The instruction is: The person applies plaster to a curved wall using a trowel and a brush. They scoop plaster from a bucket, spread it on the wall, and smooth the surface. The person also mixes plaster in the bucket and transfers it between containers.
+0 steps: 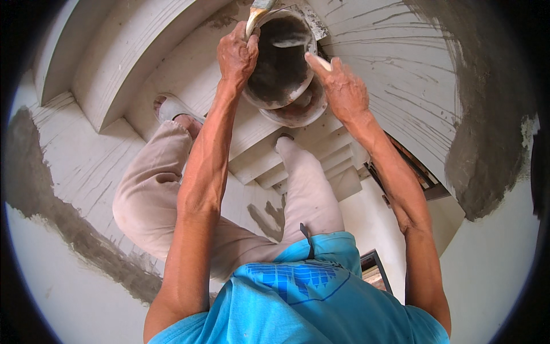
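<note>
My left hand (238, 54) is closed around the pale handle of a paintbrush (254, 20). Its far end runs out of the picture at the top. Right of that hand is a round bucket (276, 104) holding dark grey, wet-looking slurry, with a lighter streak on its surface. A second round container (309, 116) shows partly beneath it, smeared grey inside. At the bucket's right rim my right hand (344, 94) has its fingers curled around a pale, handle-like piece (324, 63). What that piece belongs to is hidden.
Curved pale steps (123, 63) rise at the far left, and more steps (312, 157) descend beyond my legs. Dark grey coating bands the right wall (484, 126) and the left wall (74, 241). My feet are on different steps. A dark-framed opening (415, 166) lies right.
</note>
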A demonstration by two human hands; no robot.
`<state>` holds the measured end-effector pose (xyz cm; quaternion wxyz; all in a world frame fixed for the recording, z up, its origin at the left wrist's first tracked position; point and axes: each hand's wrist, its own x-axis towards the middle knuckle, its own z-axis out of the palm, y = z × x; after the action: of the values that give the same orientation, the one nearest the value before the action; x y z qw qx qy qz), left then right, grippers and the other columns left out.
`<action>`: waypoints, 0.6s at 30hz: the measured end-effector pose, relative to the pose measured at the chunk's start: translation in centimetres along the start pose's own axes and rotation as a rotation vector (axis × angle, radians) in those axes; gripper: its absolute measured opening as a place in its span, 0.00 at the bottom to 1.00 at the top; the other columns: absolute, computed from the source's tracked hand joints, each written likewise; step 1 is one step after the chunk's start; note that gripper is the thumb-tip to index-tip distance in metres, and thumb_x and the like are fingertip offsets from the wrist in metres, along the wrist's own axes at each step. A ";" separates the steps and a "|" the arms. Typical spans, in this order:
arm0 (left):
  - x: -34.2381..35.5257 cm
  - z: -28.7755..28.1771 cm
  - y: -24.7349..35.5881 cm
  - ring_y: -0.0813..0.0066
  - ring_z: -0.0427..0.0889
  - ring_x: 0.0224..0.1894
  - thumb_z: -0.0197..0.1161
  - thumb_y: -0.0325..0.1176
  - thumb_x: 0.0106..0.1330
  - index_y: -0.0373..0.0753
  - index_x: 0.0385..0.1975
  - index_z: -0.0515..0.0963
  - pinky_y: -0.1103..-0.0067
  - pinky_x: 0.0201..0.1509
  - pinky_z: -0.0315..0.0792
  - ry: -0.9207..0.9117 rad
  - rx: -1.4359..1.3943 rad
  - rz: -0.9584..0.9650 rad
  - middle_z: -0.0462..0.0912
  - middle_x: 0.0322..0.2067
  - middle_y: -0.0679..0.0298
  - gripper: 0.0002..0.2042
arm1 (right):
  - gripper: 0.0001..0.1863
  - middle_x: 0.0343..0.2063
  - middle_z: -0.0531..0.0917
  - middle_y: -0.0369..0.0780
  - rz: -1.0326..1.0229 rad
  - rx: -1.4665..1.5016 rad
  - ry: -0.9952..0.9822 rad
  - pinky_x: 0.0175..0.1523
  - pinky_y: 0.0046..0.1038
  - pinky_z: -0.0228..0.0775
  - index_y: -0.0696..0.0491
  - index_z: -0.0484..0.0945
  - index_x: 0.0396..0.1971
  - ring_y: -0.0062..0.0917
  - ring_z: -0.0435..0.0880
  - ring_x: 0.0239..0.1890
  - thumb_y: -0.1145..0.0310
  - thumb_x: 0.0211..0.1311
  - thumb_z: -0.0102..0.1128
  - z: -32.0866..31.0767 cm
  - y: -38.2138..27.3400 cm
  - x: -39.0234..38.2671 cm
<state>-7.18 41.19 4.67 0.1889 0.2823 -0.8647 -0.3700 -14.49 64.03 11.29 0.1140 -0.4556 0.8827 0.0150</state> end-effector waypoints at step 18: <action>-0.3 0.2 0.2 0.42 0.81 0.31 0.62 0.38 0.65 0.39 0.35 0.77 0.57 0.34 0.72 -0.027 0.010 0.040 0.81 0.25 0.46 0.09 | 0.34 0.33 0.81 0.50 0.069 0.161 -0.086 0.41 0.44 0.78 0.44 0.69 0.65 0.47 0.85 0.37 0.78 0.55 0.60 0.3 1.4 0.2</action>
<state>-7.14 41.55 4.61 0.1831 0.2609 -0.8744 -0.3659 -15.73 64.70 10.86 0.1874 -0.4133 0.8905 -0.0327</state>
